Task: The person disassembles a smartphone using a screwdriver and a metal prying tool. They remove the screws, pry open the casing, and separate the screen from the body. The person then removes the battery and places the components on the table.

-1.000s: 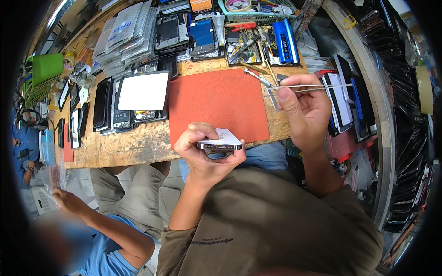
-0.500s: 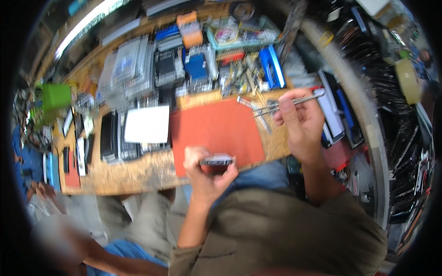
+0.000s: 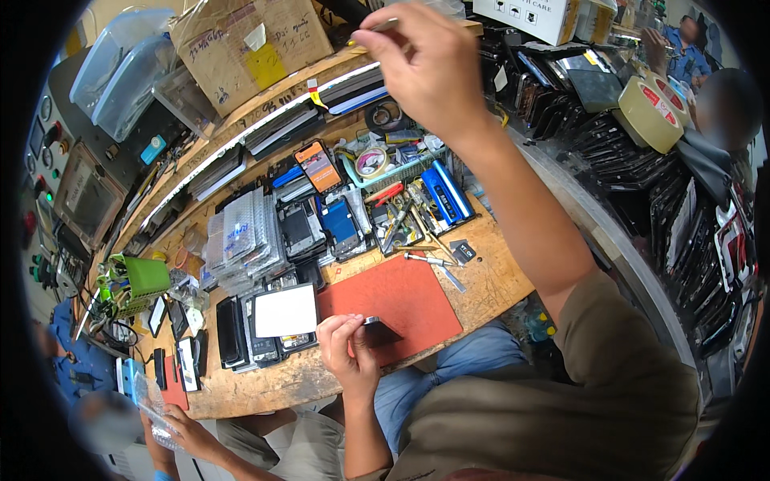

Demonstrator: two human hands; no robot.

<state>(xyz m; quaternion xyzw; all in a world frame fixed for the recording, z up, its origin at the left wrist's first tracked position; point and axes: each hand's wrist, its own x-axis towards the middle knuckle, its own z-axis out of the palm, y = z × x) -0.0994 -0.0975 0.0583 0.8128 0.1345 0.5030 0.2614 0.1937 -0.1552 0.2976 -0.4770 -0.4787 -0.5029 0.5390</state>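
Box [image 3: 233,62]: handwriting scrawled on it
Worktop [image 3: 496,276]: bare strip beside your mat [image 3: 421,297]
Left hand [image 3: 350,353]: gripping phone [image 3: 382,333]
Right hand [image 3: 429,68]: pinching something grey [image 3: 386,25], can't tell what

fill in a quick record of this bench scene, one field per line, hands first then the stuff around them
left hand: gripping a smartphone with a dark face
right hand: raised in front of the wooden shelf; what it grips is unclear
work surface: red mat on a wooden workbench
left of mat: white sheet atop stacked phone parts
behind mat: smartphone with lit orange screen, light green basket
lower left: co-worker's hand with clear bubble wrap
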